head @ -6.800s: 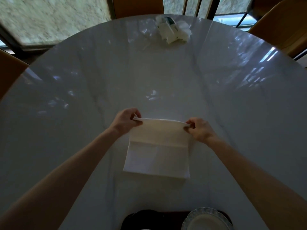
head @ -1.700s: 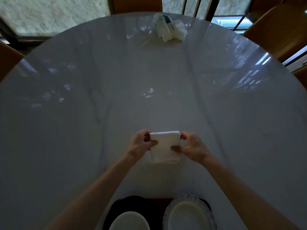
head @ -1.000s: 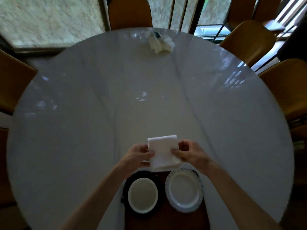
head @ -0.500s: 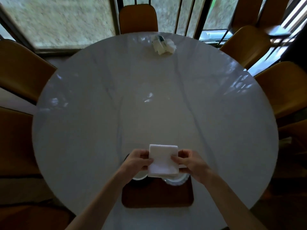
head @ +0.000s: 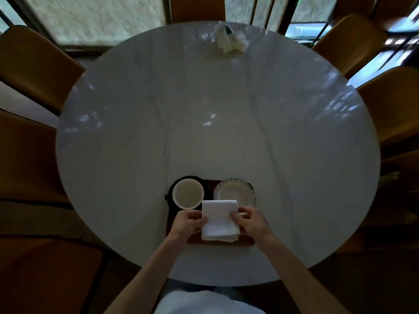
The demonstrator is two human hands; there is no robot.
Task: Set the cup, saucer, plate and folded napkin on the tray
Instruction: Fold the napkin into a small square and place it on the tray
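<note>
A folded white napkin [head: 219,220] is over the near half of the dark wooden tray [head: 223,242], pinched on both sides. My left hand [head: 187,224] grips its left edge and my right hand [head: 251,221] its right edge. On the tray's far left a white cup [head: 187,196] stands on a black saucer [head: 206,188]. On the far right lies a white plate [head: 233,192] with a scalloped glass rim. The napkin's far edge overlaps the cup and plate in view. Whether the napkin rests on the tray or hovers above it I cannot tell.
The tray sits near the front edge of a round white marble table [head: 217,123]. A crumpled white packet [head: 229,39] lies at the table's far edge. Several tan chairs [head: 347,41] ring the table, with windows behind.
The napkin went from a wide half-fold to a small rectangle. Both hands carried it back from the table's middle to over the tray's near half, uncovering the cup and plate.
</note>
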